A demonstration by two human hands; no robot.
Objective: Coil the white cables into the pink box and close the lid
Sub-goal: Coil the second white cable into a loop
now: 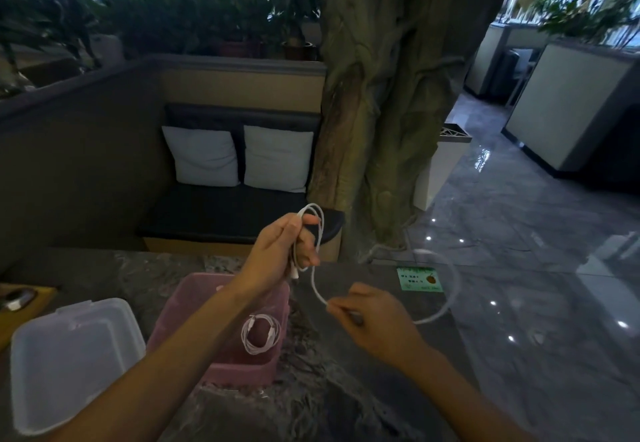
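My left hand is raised above the pink box and grips several loops of a white cable. The same cable runs down to my right hand, which pinches it between thumb and fingers; beyond that hand the loose end sweeps out in a blurred arc to the right. A second white cable lies coiled inside the pink box, near its right wall. The clear plastic lid rests on the table left of the box, off the box.
The dark marbled table ends just behind the box. A green card lies at its far right. A yellow tray edge shows at far left. Beyond are a bench with two white cushions and a tree trunk.
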